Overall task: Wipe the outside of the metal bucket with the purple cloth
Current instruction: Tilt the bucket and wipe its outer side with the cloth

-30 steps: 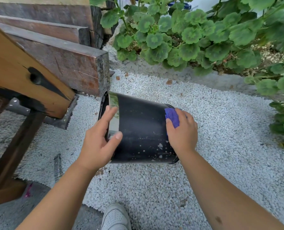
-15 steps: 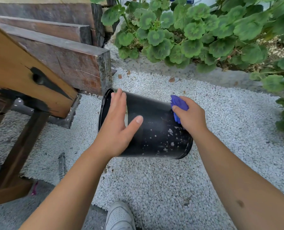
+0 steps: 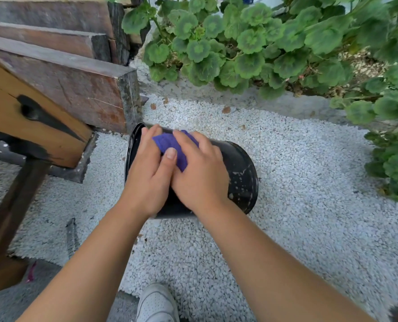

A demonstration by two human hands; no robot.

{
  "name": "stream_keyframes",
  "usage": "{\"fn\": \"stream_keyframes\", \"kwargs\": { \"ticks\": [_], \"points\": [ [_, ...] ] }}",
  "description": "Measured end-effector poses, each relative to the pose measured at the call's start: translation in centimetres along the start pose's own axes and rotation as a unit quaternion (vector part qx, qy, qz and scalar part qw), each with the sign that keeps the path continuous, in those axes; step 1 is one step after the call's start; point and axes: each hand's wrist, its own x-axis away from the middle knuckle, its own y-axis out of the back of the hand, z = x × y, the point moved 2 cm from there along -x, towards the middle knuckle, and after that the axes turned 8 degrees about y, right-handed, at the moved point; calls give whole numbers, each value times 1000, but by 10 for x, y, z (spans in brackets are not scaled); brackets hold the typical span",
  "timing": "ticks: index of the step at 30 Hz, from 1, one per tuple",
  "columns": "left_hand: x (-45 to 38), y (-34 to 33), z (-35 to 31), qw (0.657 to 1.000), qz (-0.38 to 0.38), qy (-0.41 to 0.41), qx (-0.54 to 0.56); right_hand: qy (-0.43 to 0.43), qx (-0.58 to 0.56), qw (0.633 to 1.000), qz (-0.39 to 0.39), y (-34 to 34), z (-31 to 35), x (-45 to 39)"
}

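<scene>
Pressing purple cloth [image 3: 172, 145] under right hand [image 3: 200, 173], left hand [image 3: 146, 177] flat steadying bucket [image 3: 242, 173], gravel [image 3: 309, 194] around.

One black metal bucket [image 3: 239, 173] lies on its side on the white gravel [image 3: 309, 194]. One purple cloth [image 3: 172, 145] sits on it. Two hands work there, the left hand [image 3: 146, 177] and the right hand [image 3: 200, 175], each on a bare forearm. One white shoe [image 3: 157, 303] shows at the bottom edge. Three dark timber beams [image 3: 72, 89] lie stepped at the upper left, and one orange-brown wooden frame [image 3: 19, 126] stands in front of them. A few brown dry leaves [image 3: 225, 109] lie scattered on the gravel; I count about three. The round green geranium leaves [image 3: 246, 43] are far too many to count.
</scene>
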Motion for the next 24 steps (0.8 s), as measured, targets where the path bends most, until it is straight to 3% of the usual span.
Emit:
{"fn": "stream_keyframes", "kwargs": {
  "ticks": [4, 7, 11, 16, 17, 19, 22, 24],
  "points": [
    [4, 5, 14, 998, -14, 53, -27, -7, 66, 998, -23, -5, -35, 10],
    [3, 7, 17, 996, -14, 81, -15, -91, 108, 990, -20, -1, -74, 16],
    [5, 2, 9, 997, 1, 70, -12, -191, 52, 979, -50, 3, -108, 27],
    [19, 7, 11, 984, -147, 93, 30, -205, 47, 976, -53, 3, -114, 26],
    [24, 8, 14, 984, -146, 95, 24, -206, 49, 976, -54, 2, -114, 27],
    [35, 6, 21, 996, -71, 60, 8, -213, 47, 974, -54, 2, -117, 30],
    [50, -2, 29, 993, 94, 21, 72, -239, 11, 969, -61, 7, -127, 31],
    [51, -3, 25, 988, 118, 13, 103, -245, -18, 967, -63, 11, -132, 27]
  ]
}}
